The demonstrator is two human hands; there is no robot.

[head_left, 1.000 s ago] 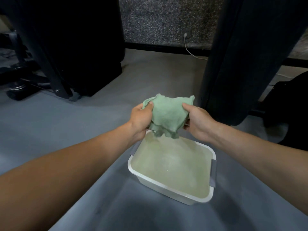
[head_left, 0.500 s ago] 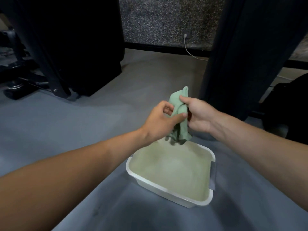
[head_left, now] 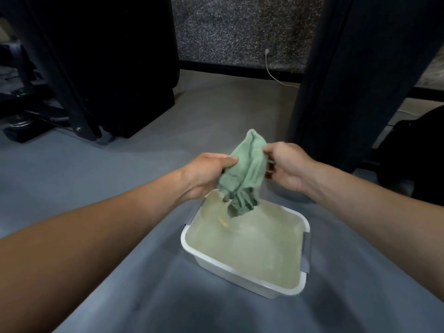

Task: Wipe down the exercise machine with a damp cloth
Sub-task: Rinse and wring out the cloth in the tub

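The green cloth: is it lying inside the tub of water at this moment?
No: the green cloth hangs above the white tub, gripped by the left hand and right hand.

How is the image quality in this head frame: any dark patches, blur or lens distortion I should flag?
Head view: the dark machine panels at upper left are underexposed, with little detail; wide-angle distortion bends the forearms and floor outward; the green cloth, held by the left hand and right hand, is slightly soft at its hanging end; the white tub is evenly lit, without harsh glare.
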